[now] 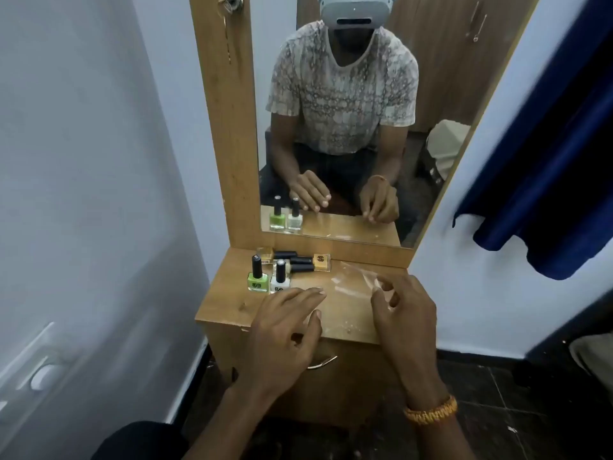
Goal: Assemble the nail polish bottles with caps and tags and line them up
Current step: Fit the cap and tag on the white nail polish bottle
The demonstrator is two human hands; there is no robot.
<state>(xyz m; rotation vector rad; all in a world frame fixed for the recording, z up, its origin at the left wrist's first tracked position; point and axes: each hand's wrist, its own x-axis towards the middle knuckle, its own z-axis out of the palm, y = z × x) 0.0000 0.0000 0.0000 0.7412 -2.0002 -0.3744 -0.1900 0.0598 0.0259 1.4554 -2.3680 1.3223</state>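
Note:
A green nail polish bottle (257,277) and a white one (280,279) stand upright side by side, black caps on, at the left of the wooden dresser top (229,303). Behind them several bottles lie on their sides, among them a beige bottle (321,262) with a black cap. A clear plastic bag (356,282) lies at the right of the top. My left hand (287,330) hovers with fingers spread just right of the white bottle, holding nothing. My right hand (403,310) has its fingers loosely curled at the bag's edge; whether they pinch it is unclear.
A mirror (348,127) in a wooden frame rises behind the dresser top and reflects me and the two upright bottles. A drawer handle (321,361) sits below the front edge. White walls flank the dresser, and a blue curtain (547,180) hangs at right.

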